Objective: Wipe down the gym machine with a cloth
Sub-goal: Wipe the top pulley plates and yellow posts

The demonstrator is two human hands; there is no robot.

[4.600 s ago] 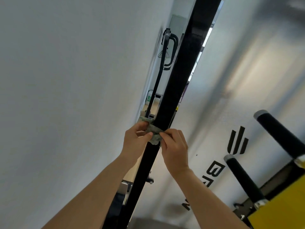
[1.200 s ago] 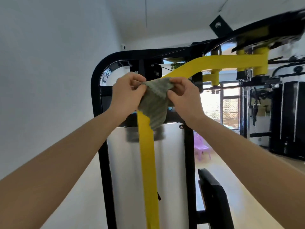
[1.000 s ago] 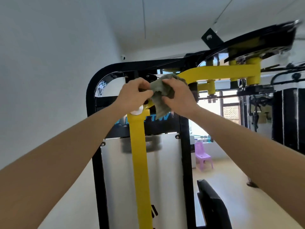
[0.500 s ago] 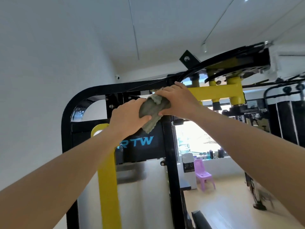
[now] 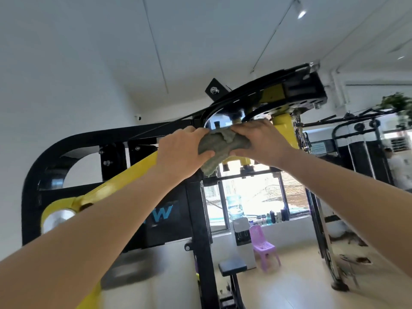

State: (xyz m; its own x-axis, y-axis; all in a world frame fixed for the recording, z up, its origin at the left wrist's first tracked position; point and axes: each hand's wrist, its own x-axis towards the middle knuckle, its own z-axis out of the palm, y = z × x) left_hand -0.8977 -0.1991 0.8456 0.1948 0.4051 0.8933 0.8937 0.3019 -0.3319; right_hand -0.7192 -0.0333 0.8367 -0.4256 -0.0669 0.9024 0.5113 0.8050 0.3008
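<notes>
A grey-green cloth [image 5: 219,148] is wrapped over the yellow arm [image 5: 116,184] of the gym machine, high up near its top. My left hand [image 5: 181,152] grips the cloth's left side and my right hand [image 5: 258,139] grips its right side. A loose corner of the cloth hangs below my hands. The yellow arm slopes down to the left, toward a silver pivot cap [image 5: 56,218]. Above my hands sits the black pulley plate [image 5: 287,94] with a yellow post [image 5: 282,130] under it.
The machine's black frame [image 5: 58,143] curves over at the left beside a white wall. A black padded seat [image 5: 231,266] stands below. A purple chair [image 5: 263,247] and a water dispenser [image 5: 239,229] stand by the window. More black gym equipment [image 5: 361,157] is on the right.
Both hands have slid the cloth up and to the right along the yellow arm, from the upright bar to the part under the pulley plate. My view has tilted upward.
</notes>
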